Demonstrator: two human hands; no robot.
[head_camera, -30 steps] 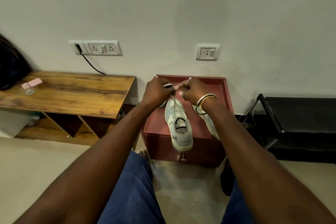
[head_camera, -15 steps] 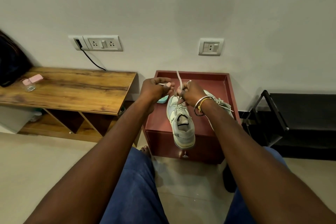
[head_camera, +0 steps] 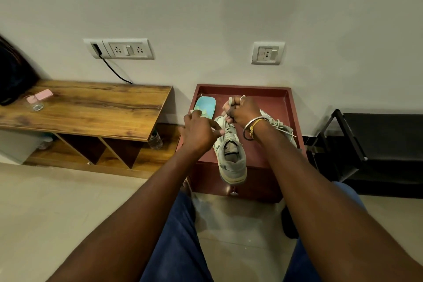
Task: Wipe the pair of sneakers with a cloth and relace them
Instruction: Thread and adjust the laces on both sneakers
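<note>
A pale grey-green sneaker (head_camera: 231,155) stands heel toward me on the maroon cabinet top (head_camera: 283,107). My right hand (head_camera: 241,111), with bangles on the wrist, grips its white lace (head_camera: 225,125) and holds it taut above the eyelets. My left hand (head_camera: 199,131) is lower, at the shoe's left side, with fingertips pinching the lace by the eyelets. The second sneaker (head_camera: 282,127) lies behind my right forearm, partly hidden, its laces loose. A teal insole (head_camera: 205,106) lies behind my left hand. No cloth is plainly visible.
A wooden bench (head_camera: 91,107) stands to the left with a glass and pink lid (head_camera: 36,101), a black bag (head_camera: 13,80) and a bottle (head_camera: 155,141) beneath. A black rack (head_camera: 357,144) is at the right. My knees in blue trousers (head_camera: 178,236) are close to the cabinet.
My left hand has dropped from the raised lace to the shoe's eyelets, uncovering the teal insole. My right hand still holds the lace up; the view shifted slightly.
</note>
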